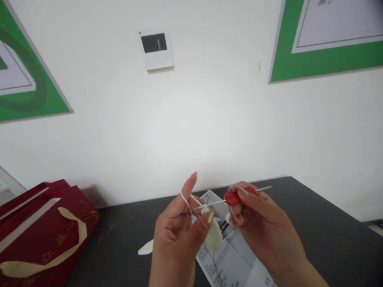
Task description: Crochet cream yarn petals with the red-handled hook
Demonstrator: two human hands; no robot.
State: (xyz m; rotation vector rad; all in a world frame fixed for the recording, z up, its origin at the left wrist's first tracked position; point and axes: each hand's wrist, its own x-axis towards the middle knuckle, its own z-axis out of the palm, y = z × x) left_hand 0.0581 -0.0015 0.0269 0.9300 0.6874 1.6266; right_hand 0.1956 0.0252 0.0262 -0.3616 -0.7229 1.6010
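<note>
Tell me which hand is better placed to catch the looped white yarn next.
Probably the right hand, which holds the red-gripped metal hook, tip close to the yarn; the left hand pinches the cream yarn piece.

In my head view, my left forearm comes up from six o'clock, nearly upright. My left hand (179, 231) has its index finger (190, 185) raised toward one o'clock, while the thumb (202, 231) angles toward one or two o'clock, its tip pressed down in a pinch. My right forearm enters from between four and five o'clock, and my right hand (260, 211) reaches toward ten or eleven, thumb and index finger closed in a grip, the other fingers (236, 215) bent below. Both hands are near each other, apart.
</note>
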